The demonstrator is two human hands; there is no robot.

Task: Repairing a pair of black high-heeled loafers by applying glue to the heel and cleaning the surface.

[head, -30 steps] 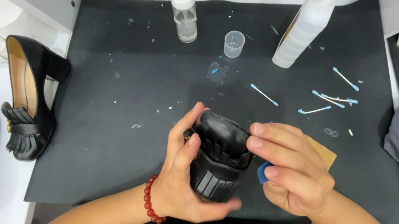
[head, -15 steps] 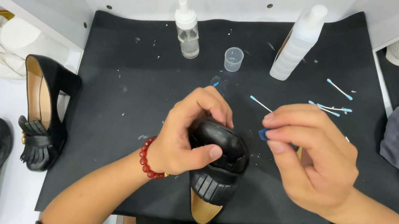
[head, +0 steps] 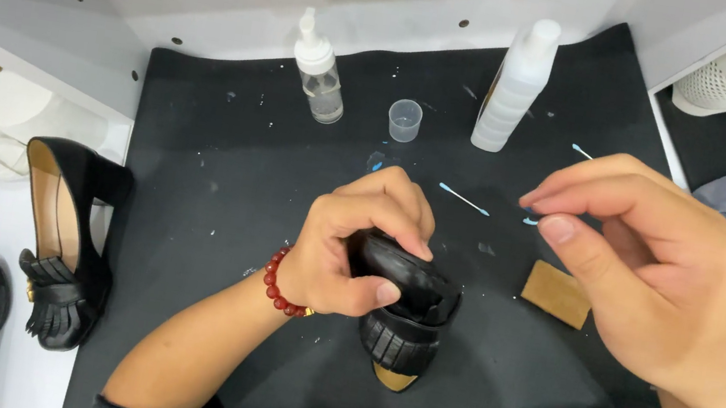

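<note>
- I see a dark speckled mat (head: 224,174) carrying a clear pump bottle (head: 318,73), a small clear cup (head: 404,119), a tall white bottle (head: 516,85) and a tan block (head: 558,294).
- My left hand (head: 346,254) is wrapped around a glossy black fringed shoe (head: 404,311), mid-mat, and covers its toe.
- My right hand (head: 651,266) hovers above the mat, fingertips pinched, possibly on a cotton swab; another swab (head: 463,199) lies on the mat between the hands.
- A matching black heel (head: 62,241) stands off the mat's left edge.
</note>
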